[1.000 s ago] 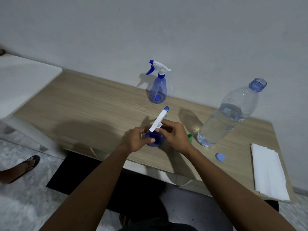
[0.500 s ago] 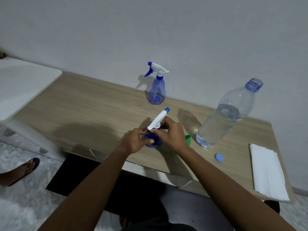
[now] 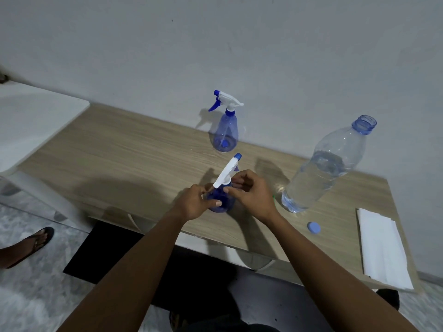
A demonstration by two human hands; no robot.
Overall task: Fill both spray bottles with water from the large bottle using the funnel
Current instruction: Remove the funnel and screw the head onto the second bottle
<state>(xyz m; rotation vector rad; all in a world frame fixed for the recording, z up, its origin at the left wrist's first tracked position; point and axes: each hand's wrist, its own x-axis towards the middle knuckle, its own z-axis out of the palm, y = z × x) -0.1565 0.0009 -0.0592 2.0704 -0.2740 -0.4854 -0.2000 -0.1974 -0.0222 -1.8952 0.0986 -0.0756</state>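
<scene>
One wide-angle camera, worn on the person's head, looks forward and down across the wooden table (image 3: 119, 159) toward the grey wall (image 3: 215, 44) at 12 o'clock. It sits close: both forearms (image 3: 134, 271) enter from 6 o'clock, and the left hand (image 3: 194, 202) and right hand (image 3: 254, 195) meet on the near spray bottle (image 3: 227, 204) at centre. Floor (image 3: 28, 295) shows at 8 o'clock.

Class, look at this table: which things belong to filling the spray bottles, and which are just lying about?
Belong: near spray bottle, gripped by left hand and right hand; far spray bottle; large bottle, uncapped; its blue cap; green sliver behind the right hand, probably the funnel.
Lying about: folded white sheet; sandalled foot on the floor.
</scene>
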